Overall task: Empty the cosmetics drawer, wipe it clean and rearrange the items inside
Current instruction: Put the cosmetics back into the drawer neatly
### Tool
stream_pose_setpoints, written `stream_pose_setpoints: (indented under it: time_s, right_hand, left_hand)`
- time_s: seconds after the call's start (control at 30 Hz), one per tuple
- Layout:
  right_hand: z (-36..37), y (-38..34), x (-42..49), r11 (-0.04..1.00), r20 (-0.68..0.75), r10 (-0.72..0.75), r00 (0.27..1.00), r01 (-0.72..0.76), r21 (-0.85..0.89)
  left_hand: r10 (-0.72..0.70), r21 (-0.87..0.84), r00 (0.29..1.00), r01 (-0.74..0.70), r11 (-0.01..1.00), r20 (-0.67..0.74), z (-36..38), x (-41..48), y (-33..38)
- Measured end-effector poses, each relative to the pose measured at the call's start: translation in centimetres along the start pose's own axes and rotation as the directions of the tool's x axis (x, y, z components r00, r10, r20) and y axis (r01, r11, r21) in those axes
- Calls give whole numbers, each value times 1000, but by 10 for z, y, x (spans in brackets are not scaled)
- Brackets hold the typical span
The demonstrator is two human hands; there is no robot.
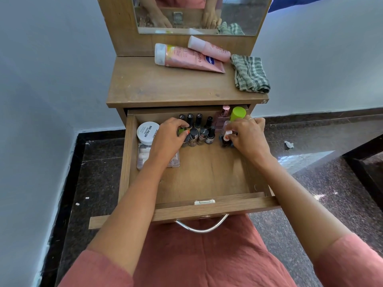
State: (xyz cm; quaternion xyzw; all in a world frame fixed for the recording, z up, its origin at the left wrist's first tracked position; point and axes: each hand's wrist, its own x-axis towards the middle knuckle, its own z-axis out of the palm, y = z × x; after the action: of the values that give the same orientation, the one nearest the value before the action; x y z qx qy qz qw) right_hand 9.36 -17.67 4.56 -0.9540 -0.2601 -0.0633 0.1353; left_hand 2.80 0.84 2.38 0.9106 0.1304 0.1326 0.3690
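Head camera looks down into the open wooden drawer (207,179), pulled well out from under the table (165,85) towards the person's lap. The things in it are gathered along the back; the front half of its floor is bare wood.

The left hand (167,137) reaches in at the left. Its fingers and thumb are curled round a small greenish bottle (181,130) at the left end of the nail polish bottles (202,129), which stand upright in two close rows at the back middle. Just left of that hand stands a white tub (147,132) with "NAIL POLISH" printed on its lid. In front of the tub, partly under the wrist, lies a clear plastic box (143,158) holding small pale pieces.

The right hand (246,137) is at the back right. Its thumb and fingers pinch a small white-capped bottle (228,132), which stands among a few dark bottles too hidden to make out. Behind it, in the back right corner, stand a pink bottle (222,119) and a green-capped bottle (238,113), side by side.

On the table top lie a large pink tube (186,59) and a smaller pink tube (209,48), the smaller resting across the larger one's end. Just to their right lies a folded green striped cloth (249,73). A mirror (196,15) stands behind them. A metal handle (202,228) hangs from the drawer front.
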Motion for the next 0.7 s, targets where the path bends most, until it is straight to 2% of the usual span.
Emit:
stream_pose_setpoints:
  time_s: [0.47, 0.7]
  right_hand:
    - [-3, 6, -1, 999, 39, -35, 999, 36, -28]
    - [-6, 7, -1, 996, 3, -31, 1000, 31, 78]
  left_hand:
    - [-9, -15, 1000, 9, 1000, 2, 0, -1, 1]
    - [-2, -17, 1000, 2, 1000, 1, 0, -2, 2]
